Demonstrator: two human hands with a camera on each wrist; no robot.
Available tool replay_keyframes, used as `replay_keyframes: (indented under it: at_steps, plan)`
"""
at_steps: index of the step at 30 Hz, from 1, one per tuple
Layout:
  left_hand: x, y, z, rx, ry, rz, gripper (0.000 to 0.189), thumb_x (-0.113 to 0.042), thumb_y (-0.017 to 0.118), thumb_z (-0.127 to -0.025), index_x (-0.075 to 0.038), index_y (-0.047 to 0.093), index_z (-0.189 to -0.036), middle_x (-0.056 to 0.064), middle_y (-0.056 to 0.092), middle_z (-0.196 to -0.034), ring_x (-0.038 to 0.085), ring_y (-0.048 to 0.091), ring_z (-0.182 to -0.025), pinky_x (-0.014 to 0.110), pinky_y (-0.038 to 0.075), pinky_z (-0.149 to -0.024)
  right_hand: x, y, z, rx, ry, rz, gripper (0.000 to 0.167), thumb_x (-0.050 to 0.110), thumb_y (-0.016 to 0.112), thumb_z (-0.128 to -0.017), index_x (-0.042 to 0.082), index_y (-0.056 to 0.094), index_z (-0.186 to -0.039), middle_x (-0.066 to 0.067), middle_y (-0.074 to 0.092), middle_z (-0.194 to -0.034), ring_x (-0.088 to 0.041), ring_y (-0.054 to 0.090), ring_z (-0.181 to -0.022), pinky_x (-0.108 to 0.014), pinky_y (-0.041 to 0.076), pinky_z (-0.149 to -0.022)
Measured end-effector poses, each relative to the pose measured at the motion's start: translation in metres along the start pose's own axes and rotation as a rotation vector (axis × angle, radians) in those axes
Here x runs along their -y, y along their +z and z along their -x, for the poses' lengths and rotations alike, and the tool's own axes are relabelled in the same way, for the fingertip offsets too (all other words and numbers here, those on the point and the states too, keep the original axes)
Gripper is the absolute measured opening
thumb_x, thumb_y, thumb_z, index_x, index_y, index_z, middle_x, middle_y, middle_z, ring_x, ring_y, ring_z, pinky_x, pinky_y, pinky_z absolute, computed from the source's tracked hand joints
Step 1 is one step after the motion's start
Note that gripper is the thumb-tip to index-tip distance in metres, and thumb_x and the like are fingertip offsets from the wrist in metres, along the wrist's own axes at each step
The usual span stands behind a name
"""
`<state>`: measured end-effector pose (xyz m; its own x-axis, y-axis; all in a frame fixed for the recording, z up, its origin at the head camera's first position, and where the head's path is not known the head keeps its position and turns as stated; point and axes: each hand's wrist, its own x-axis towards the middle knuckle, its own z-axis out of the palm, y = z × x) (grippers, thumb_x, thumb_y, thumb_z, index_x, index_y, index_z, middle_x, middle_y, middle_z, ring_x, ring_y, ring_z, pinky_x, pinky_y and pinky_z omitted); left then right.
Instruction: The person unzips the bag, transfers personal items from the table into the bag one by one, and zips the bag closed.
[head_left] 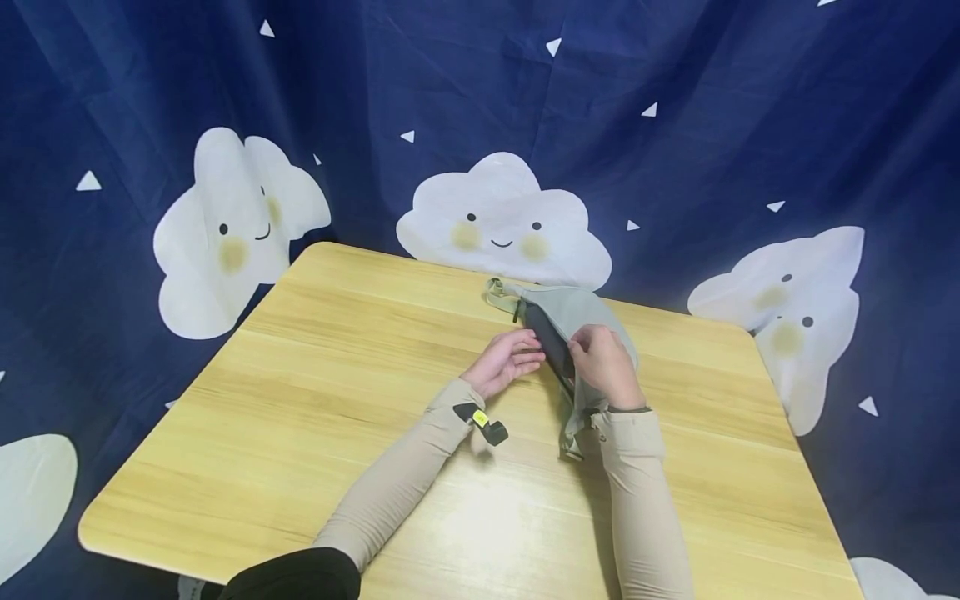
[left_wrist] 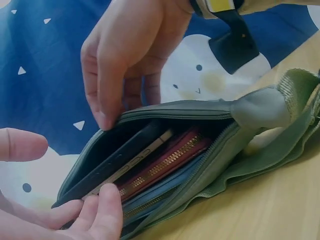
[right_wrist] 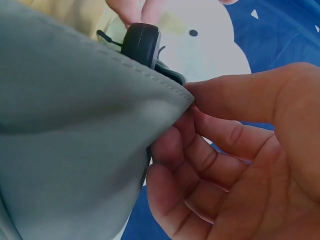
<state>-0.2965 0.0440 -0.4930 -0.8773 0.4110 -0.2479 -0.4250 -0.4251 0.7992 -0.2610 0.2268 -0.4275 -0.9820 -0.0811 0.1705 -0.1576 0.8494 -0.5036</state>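
Note:
A grey-green belt bag [head_left: 588,312] lies on the table with its zipped mouth open. My right hand [head_left: 611,367] pinches the edge of that mouth between thumb and fingers, as the right wrist view shows. On the opposite side, my left hand [head_left: 510,362] has its fingertips at the end of the opening, thumb held apart. Inside, in the left wrist view, are a dark slab [left_wrist: 112,162] with a pale-edged flat item [left_wrist: 162,137] beside it, a red pouch with a gold zip [left_wrist: 192,136] and a blue zipped pouch [left_wrist: 162,189].
The bag's strap and buckle [head_left: 498,292] lie toward the table's far edge, and another strap end [head_left: 572,446] hangs nearer me. Behind the wooden table [head_left: 300,375] hangs a dark blue curtain [head_left: 465,83] with white clouds.

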Motion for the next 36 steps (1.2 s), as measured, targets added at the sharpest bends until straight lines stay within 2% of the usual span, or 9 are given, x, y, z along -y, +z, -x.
replay_keyframes:
  at_steps: [4,6,10,14,17,21,29,36]
  plan:
    - [-0.0026,-0.0001,0.0005,-0.017,-0.015,0.073,0.034,-0.007,0.048,-0.099,0.005,0.051,-0.131,0.027,0.050,-0.136,0.038,0.064,-0.116,0.044,0.045,-0.120,0.0003,-0.0003,0.0002,0.007,0.005,0.003,0.016,0.008,0.062,-0.098,-0.002,0.073,-0.093,-0.020,0.077,-0.092,-0.036,0.073,-0.085,-0.050,0.058,-0.075]
    - [-0.0034,-0.0003,0.0009,-0.009,-0.021,0.095,0.039,-0.006,0.047,-0.098,0.008,0.048,-0.135,0.032,0.043,-0.145,0.047,0.058,-0.129,0.044,0.044,-0.121,0.0009,-0.0009,0.0004,0.007,0.004,0.002,0.016,0.008,0.062,-0.098,-0.002,0.073,-0.093,-0.019,0.076,-0.092,-0.036,0.072,-0.085,-0.050,0.058,-0.075]
    - [-0.0028,-0.0009,0.0007,0.022,-0.033,0.123,0.031,-0.007,0.045,-0.099,0.007,0.050,-0.126,0.036,0.034,-0.154,0.054,0.043,-0.143,0.042,0.043,-0.122,0.0013,-0.0016,0.0006,-0.001,-0.002,-0.001,0.016,0.007,0.061,-0.097,-0.002,0.073,-0.091,-0.019,0.076,-0.090,-0.035,0.072,-0.083,-0.051,0.058,-0.074]
    - [-0.0016,-0.0011,0.0004,0.042,-0.037,0.131,0.022,-0.007,0.045,-0.099,0.002,0.053,-0.117,0.036,0.033,-0.155,0.054,0.041,-0.145,0.041,0.043,-0.122,0.0005,-0.0006,-0.0004,-0.011,-0.003,0.013,0.016,0.008,0.061,-0.097,-0.001,0.073,-0.091,-0.018,0.076,-0.090,-0.035,0.072,-0.083,-0.054,0.058,-0.075]
    - [-0.0009,-0.0010,0.0004,0.047,-0.033,0.131,0.031,-0.008,0.044,-0.101,0.006,0.049,-0.128,0.036,0.033,-0.155,0.054,0.041,-0.145,0.040,0.043,-0.122,0.0000,-0.0004,-0.0004,-0.008,-0.001,0.023,0.016,0.009,0.062,-0.097,-0.001,0.073,-0.092,-0.019,0.077,-0.093,-0.037,0.073,-0.086,-0.055,0.058,-0.078]
    - [0.0006,-0.0012,0.0000,0.055,-0.018,0.133,0.047,-0.010,0.043,-0.103,0.010,0.036,-0.145,0.037,0.030,-0.157,0.054,0.040,-0.146,0.039,0.042,-0.122,-0.0004,-0.0016,0.0002,0.001,0.002,0.023,0.015,0.008,0.062,-0.098,-0.002,0.074,-0.095,-0.020,0.077,-0.097,-0.039,0.073,-0.091,-0.055,0.059,-0.080]
    - [0.0026,-0.0016,-0.0003,0.082,-0.001,0.156,0.052,-0.011,0.043,-0.104,0.009,0.032,-0.150,0.037,0.025,-0.160,0.054,0.037,-0.147,0.040,0.039,-0.125,0.0002,-0.0016,0.0003,-0.001,0.000,0.021,0.015,0.008,0.063,-0.098,-0.002,0.073,-0.094,-0.020,0.077,-0.094,-0.038,0.073,-0.087,-0.054,0.059,-0.077]
    - [0.0043,0.0000,-0.0009,0.074,0.001,0.198,0.055,-0.012,0.042,-0.104,0.010,0.031,-0.153,0.035,0.033,-0.155,0.053,0.036,-0.148,0.041,0.037,-0.126,0.0002,-0.0015,-0.0003,0.004,0.000,0.016,0.016,0.008,0.062,-0.098,-0.002,0.073,-0.093,-0.021,0.076,-0.093,-0.037,0.073,-0.086,-0.053,0.059,-0.077]
